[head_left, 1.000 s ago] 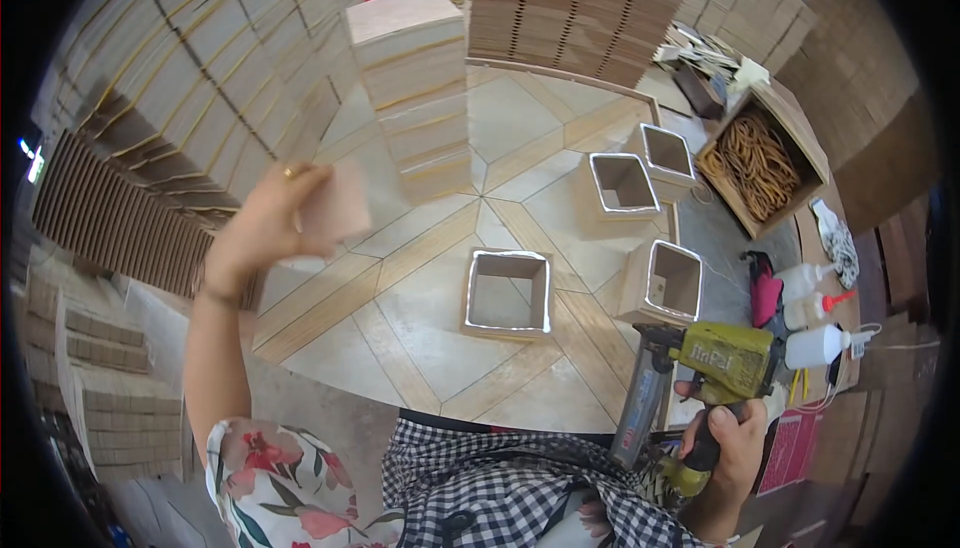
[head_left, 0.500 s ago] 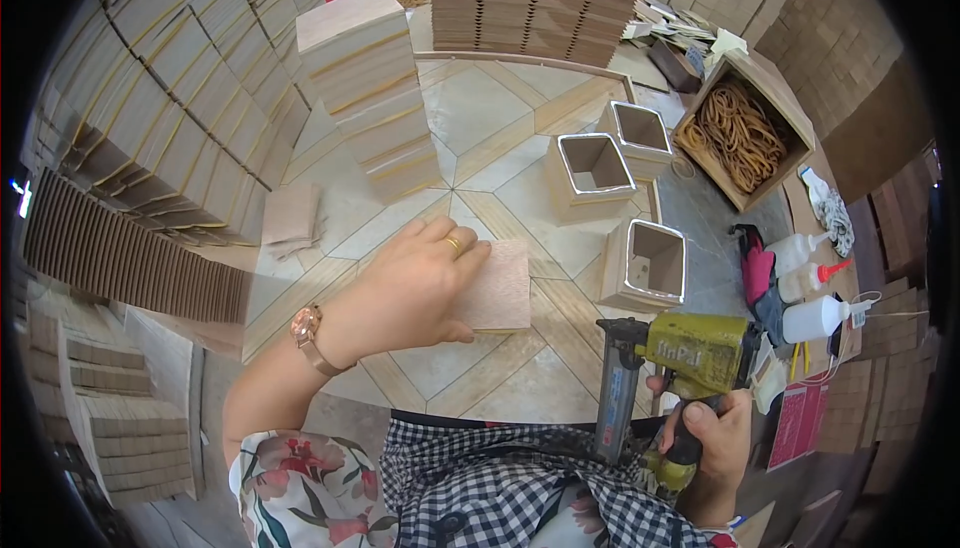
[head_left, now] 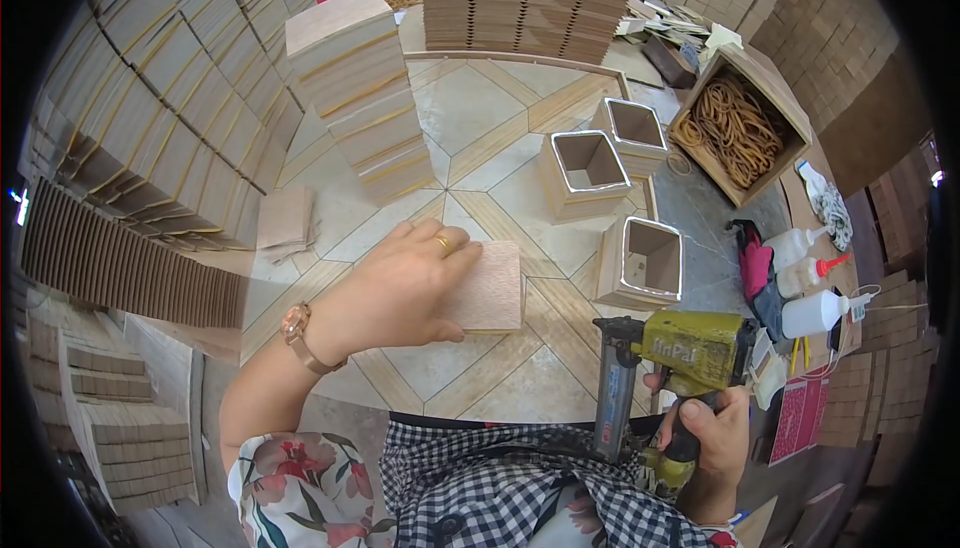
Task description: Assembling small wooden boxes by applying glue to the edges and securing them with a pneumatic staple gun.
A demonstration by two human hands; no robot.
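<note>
My left hand (head_left: 400, 283), with a ring and a wristwatch, is closed over a small wooden box (head_left: 492, 288) on the table. A pale square panel forms the box's top, and the fingers grip its left side and far edge. My right hand (head_left: 712, 438) is wrapped round the handle of a yellow-green nail gun (head_left: 690, 348), held at the table's near right edge. The gun's nose is apart from the box. Three open square wooden boxes, a near one (head_left: 641, 261), a middle one (head_left: 586, 176) and a far one (head_left: 632, 136), have white glue along their rims.
Loose square panels (head_left: 286, 220) lie left of a tall stack of closed boxes (head_left: 360, 98). Banded stacks (head_left: 170, 98) line the left side. A crate of rubber bands (head_left: 740, 133) stands at far right. White squeeze bottles (head_left: 815, 316) and a cloth (head_left: 828, 203) lie along the right edge.
The table scene sits slightly further left in the picture. Both hands keep their holds, and the nail gun stays nearly in place.
</note>
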